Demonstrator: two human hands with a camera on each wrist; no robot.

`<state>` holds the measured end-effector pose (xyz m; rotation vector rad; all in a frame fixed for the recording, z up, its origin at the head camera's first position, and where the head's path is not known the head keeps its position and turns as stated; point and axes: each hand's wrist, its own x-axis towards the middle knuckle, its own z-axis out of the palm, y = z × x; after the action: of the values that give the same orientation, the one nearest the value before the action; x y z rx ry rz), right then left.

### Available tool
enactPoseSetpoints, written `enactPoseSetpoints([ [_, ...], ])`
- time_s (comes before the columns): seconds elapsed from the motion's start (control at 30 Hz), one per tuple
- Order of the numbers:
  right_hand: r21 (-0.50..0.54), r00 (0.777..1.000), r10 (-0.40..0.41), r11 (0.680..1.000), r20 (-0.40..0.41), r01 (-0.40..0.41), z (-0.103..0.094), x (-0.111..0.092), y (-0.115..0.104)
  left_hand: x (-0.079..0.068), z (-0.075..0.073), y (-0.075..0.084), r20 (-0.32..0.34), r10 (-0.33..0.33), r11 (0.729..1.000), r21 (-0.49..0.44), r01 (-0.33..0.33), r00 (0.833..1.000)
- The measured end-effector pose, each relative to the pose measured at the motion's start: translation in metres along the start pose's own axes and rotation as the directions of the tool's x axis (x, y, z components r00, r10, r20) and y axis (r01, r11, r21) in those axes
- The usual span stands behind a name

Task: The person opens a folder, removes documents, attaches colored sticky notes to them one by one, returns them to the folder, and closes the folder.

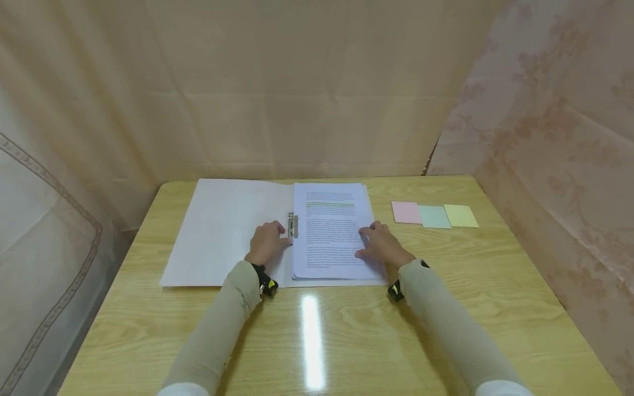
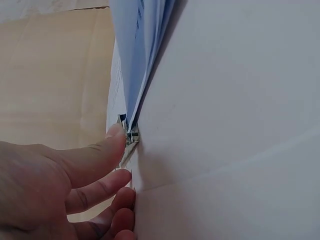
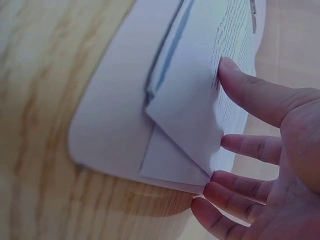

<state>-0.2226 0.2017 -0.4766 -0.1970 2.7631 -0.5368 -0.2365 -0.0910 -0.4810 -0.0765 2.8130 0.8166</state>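
Note:
A white folder (image 1: 213, 236) lies spread out on the table, with a stack of printed sheets (image 1: 331, 231) on its right side. The metal clip (image 1: 293, 225) sits by the sheets' left edge, near the folder's fold. My left hand (image 1: 267, 243) rests over the bare cover; in the left wrist view its thumb touches the clip (image 2: 132, 136) and its other fingers are loosely bent against the folder. On the stack's right edge, my right hand (image 1: 384, 246) rests with spread fingers, thumb on the top sheet (image 3: 192, 95) in the right wrist view. One line of print is highlighted.
Pink (image 1: 406, 212), green (image 1: 435, 216) and yellow (image 1: 460, 215) sticky notes lie in a row to the right of the folder. Curtains hang behind and beside the wooden table (image 1: 356, 335). A bright reflection shows on the table's near part.

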Motion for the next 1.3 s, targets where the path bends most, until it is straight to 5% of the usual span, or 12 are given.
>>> enactPoseSetpoints([
  [0.37,-0.011,1.000,-0.003,1.000,-0.008,0.003,-0.001,-0.003,-0.005,0.003,-0.018,-0.012,0.090,0.077,0.978,-0.202,-0.057,0.993],
  [0.63,-0.010,1.000,-0.015,1.000,-0.026,0.015,-0.001,-0.003,0.003,0.008,-0.010,-0.008,-0.031,0.075,0.922,-0.378,-0.081,0.997],
  [0.87,0.044,0.999,-0.037,0.998,-0.022,0.038,-0.008,-0.001,0.010,0.010,-0.003,0.003,-0.066,0.041,0.848,-0.525,-0.070,0.997],
  [1.3,0.218,0.999,0.025,0.976,-0.025,-0.019,-0.018,0.014,0.011,0.008,0.003,0.012,-0.144,0.038,0.829,-0.548,-0.112,0.989],
])
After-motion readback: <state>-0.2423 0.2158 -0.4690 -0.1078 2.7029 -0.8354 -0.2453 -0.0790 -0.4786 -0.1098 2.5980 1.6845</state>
